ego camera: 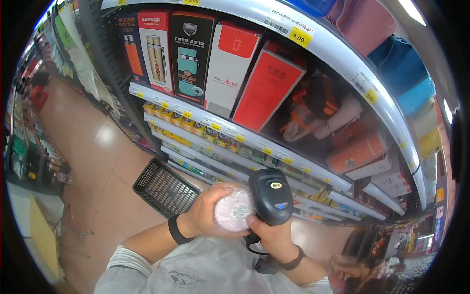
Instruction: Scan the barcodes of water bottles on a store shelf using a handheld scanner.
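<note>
My left hand (pixel 205 209) is wrapped around a pinkish round item in clear plastic (pixel 231 211), with a round barcode label facing up. My right hand (pixel 273 233) grips a black handheld barcode scanner (pixel 271 198) by its handle. The scanner's head is up, close beside the item, and a small blue light shows on it. A black cord hangs below my right hand. What the item is cannot be told.
Ahead, a store shelf (pixel 227 125) holds boxed vacuum bottles, among them a red box (pixel 270 88). A black plastic basket (pixel 165 189) lies beyond my left hand. Down the aisle at left stand more shelves. Part of a person (pixel 349 268) shows at lower right.
</note>
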Tool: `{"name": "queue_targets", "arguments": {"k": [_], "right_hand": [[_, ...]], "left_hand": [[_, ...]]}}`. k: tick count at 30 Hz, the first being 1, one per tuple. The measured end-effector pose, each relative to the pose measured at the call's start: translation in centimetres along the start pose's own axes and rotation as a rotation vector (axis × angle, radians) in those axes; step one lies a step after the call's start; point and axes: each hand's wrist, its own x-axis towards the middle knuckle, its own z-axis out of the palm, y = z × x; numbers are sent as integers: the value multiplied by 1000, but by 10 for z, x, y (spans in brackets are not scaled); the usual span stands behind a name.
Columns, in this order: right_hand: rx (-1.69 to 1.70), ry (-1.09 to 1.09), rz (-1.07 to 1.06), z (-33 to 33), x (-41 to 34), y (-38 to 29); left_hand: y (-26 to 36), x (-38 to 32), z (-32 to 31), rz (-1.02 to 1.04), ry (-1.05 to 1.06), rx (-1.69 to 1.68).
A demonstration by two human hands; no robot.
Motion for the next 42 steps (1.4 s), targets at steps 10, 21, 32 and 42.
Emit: {"name": "queue_targets", "arguments": {"k": [10, 21, 32, 42], "right_hand": [[213, 10, 56, 1, -2, 10], [221, -4, 72, 4, -1, 13], [431, -53, 254, 6, 29, -3], [428, -86, 381, 1, 42, 31]], "left_hand": [[-8, -19, -11, -206, -148, -224], [15, -4, -8, -482, 34, -344], [-1, 44, -22, -1062, 37, -788], [-56, 0, -24, -1050, -174, -1386]]}}
